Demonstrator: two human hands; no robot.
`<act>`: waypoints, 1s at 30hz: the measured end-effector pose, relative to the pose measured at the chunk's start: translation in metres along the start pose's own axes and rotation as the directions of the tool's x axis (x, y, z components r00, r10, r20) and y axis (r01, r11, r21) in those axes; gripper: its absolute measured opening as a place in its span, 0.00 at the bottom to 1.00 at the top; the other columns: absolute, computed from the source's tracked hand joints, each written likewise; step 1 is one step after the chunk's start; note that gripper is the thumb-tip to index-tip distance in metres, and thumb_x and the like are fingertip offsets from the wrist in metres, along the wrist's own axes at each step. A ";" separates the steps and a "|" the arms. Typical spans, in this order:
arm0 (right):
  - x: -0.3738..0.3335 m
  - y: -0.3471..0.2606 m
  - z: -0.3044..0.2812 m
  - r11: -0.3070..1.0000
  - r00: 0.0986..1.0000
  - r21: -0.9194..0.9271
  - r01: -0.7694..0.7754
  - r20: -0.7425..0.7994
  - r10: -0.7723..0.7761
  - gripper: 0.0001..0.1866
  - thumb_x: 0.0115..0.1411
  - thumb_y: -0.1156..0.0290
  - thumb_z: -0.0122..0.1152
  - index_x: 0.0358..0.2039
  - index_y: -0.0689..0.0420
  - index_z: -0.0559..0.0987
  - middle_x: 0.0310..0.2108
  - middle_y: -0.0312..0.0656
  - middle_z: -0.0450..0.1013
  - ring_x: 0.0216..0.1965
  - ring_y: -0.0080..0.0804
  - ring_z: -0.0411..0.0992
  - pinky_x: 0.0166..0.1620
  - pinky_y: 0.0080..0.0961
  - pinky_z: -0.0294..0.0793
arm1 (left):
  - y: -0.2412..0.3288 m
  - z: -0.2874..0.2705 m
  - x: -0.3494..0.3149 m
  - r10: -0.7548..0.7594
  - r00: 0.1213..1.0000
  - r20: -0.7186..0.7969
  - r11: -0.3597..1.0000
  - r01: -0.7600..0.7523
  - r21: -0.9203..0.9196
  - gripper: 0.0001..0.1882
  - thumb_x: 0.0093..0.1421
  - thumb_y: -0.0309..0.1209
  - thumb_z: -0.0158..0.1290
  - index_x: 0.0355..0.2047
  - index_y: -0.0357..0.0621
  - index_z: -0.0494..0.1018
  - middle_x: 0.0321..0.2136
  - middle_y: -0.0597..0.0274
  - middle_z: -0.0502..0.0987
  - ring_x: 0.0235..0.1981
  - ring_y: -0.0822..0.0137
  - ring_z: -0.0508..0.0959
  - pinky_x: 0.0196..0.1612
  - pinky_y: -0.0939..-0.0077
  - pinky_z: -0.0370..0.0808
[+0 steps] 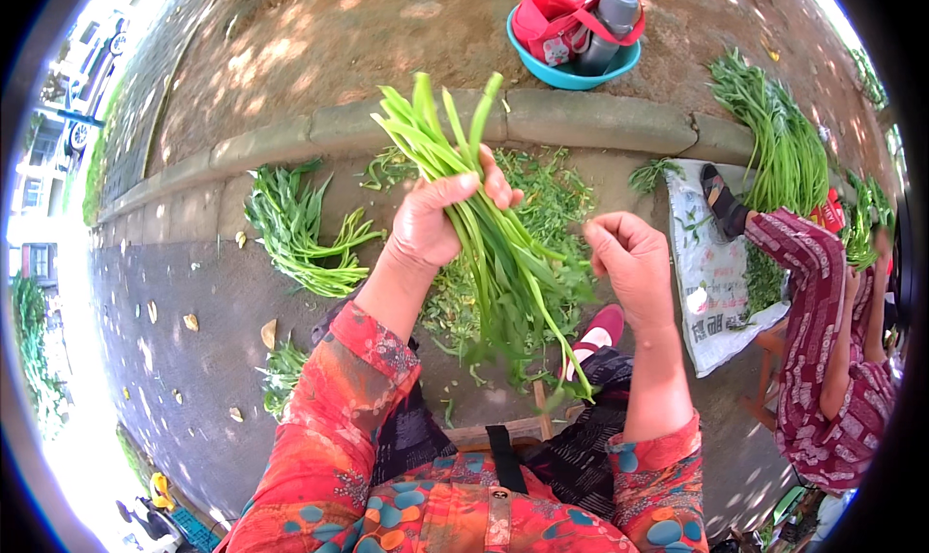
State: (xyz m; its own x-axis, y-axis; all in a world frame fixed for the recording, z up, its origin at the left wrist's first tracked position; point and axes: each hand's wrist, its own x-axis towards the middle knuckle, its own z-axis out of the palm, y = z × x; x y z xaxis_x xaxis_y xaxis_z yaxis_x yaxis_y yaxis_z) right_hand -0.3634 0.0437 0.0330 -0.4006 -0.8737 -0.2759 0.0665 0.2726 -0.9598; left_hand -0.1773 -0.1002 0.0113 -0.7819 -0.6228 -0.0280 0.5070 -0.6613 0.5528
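My left hand [440, 212] is closed around a bunch of long-stemmed leafy greens [479, 224], its pale cut stem ends pointing up and away from me. The leaves hang down toward my lap, and one stem trails lower than the others. Just right of the bunch is my right hand [631, 261], apart from the stems, thumb and fingertips pinched together. Whatever it may hold is too small to make out. Beneath the bunch, loose leaves and trimmings [552, 190] cover the ground. A separate pile of greens [300, 229] lies to the left.
A stone curb [581, 118] runs across the far side. Beyond it sits a blue basin [571, 77] with a red bag [547, 21] and a grey bottle [614, 16]. At right, another person [813, 292] sits by a white sack [711, 301] and a heap of greens [779, 137].
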 end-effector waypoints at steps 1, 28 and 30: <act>0.002 0.003 0.007 0.996 0.994 0.053 0.077 -0.083 -0.072 0.05 0.57 0.73 0.61 0.30 0.62 0.78 0.20 0.30 0.71 0.19 0.12 0.64 0.23 0.11 0.64 | -0.005 0.001 0.000 -0.017 1.000 -0.004 0.999 0.017 0.038 0.18 0.52 0.31 0.57 0.43 0.43 0.69 0.29 0.63 0.71 0.34 0.64 0.72 0.56 0.60 0.65; 0.010 0.013 0.022 0.899 0.998 0.436 0.052 -0.039 -0.039 0.08 0.60 0.72 0.58 0.37 0.64 0.77 0.29 0.34 0.74 0.27 0.17 0.67 0.30 0.16 0.67 | -0.049 0.023 -0.005 -0.195 0.965 -0.174 0.902 0.246 0.354 0.17 0.56 0.25 0.57 0.46 0.37 0.71 0.37 0.61 0.77 0.36 0.69 0.76 0.44 0.73 0.72; 0.010 0.013 0.022 0.901 0.999 0.432 0.037 -0.033 -0.026 0.08 0.60 0.72 0.58 0.37 0.63 0.77 0.29 0.33 0.74 0.27 0.17 0.66 0.30 0.16 0.67 | -0.050 0.026 -0.006 -0.178 0.963 -0.205 0.901 0.243 0.360 0.17 0.56 0.24 0.57 0.46 0.37 0.71 0.37 0.61 0.77 0.36 0.69 0.77 0.43 0.73 0.73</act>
State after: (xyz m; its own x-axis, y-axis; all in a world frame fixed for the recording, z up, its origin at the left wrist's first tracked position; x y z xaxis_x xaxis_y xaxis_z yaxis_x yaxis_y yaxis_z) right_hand -0.3462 0.0292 0.0161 -0.4318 -0.8668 -0.2494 0.4395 0.0393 -0.8974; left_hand -0.2075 -0.0531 0.0058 -0.7684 -0.5676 -0.2956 0.1366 -0.5967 0.7907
